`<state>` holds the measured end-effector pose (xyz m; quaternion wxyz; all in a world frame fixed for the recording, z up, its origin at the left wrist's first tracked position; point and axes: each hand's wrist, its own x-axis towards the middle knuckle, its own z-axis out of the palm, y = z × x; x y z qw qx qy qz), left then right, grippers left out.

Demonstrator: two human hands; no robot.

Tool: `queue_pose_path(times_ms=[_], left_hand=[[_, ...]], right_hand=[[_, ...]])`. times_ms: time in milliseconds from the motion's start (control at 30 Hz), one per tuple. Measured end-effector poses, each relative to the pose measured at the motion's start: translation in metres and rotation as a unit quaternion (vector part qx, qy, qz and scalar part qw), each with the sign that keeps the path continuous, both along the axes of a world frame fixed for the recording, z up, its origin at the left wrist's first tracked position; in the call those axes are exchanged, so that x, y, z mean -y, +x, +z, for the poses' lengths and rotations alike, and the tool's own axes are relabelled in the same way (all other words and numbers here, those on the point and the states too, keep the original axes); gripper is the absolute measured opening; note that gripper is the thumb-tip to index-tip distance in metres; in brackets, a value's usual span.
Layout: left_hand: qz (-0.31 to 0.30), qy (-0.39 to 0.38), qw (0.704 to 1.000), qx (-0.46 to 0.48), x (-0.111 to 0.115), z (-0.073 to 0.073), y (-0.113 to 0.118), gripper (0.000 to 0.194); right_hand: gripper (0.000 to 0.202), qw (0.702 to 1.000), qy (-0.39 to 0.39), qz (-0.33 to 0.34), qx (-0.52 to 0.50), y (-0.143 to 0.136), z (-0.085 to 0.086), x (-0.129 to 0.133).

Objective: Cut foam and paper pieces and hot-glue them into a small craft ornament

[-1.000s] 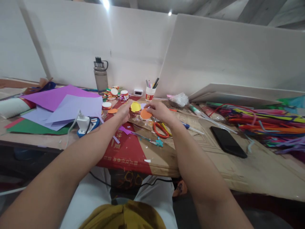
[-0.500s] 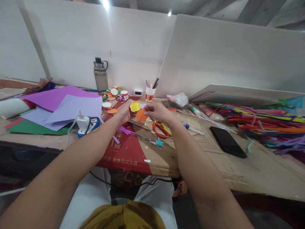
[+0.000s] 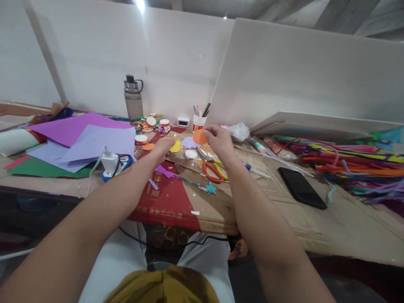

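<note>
My left hand (image 3: 164,148) has its fingers closed at the edge of a yellow paper circle (image 3: 177,146), low over the cardboard. My right hand (image 3: 220,138) pinches an orange paper circle (image 3: 199,136) by its right edge, held above the table. Between the hands lie a white round disc (image 3: 191,154) and pale purple paper pieces (image 3: 190,142). Scissors (image 3: 213,171) with orange and yellow handles rest below my right hand. Another orange paper circle (image 3: 148,147) lies left of my left hand, close to a white-topped round piece (image 3: 141,139).
Purple paper sheets (image 3: 101,143) and a power strip (image 3: 116,166) with a white plug are on the left. A water bottle (image 3: 133,101) and a paper cup of pens (image 3: 198,123) stand at the back. A phone (image 3: 301,187) and colourful pipe cleaners (image 3: 356,164) lie right.
My right hand has moved up and right with the orange circle, uncovering the white disc and the scissor blades. My left hand has lowered slightly with the yellow circle.
</note>
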<state>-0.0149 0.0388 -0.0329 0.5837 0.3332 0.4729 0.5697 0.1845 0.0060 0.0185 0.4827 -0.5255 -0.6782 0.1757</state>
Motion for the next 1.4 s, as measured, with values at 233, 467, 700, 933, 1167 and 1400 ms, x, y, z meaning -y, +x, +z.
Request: queue_pose_path(times_ms=[233, 467, 700, 933, 1167, 1400], left_hand=[[0.032, 0.06, 0.952, -0.3, 0.01, 0.009, -0.004, 0.024], [0.068, 0.195, 0.927, -0.313, 0.013, 0.021, 0.0, 0.017], [-0.225, 0.155, 0.957, -0.103, 0.029, 0.03, 0.018, 0.04], [-0.17, 0.148, 0.973, -0.049, 0.03, 0.042, 0.013, 0.015], [0.033, 0.157, 0.979, 0.128, 0.016, 0.061, -0.009, 0.008], [0.119, 0.131, 0.964, 0.2, 0.015, 0.07, -0.019, 0.013]], right_hand=[[0.024, 1.0, -0.006, -0.01, -0.019, 0.0, 0.0, 0.0], [0.021, 1.0, 0.001, -0.007, -0.002, -0.002, -0.004, -0.001], [0.016, 0.998, 0.031, 0.044, 0.023, -0.014, -0.009, 0.003], [0.017, 0.997, 0.044, 0.06, -0.025, -0.018, -0.011, 0.005], [0.016, 0.991, 0.016, 0.12, 0.051, -0.033, -0.009, 0.023], [0.023, 0.929, -0.033, 0.274, 0.245, -0.061, -0.015, 0.058]])
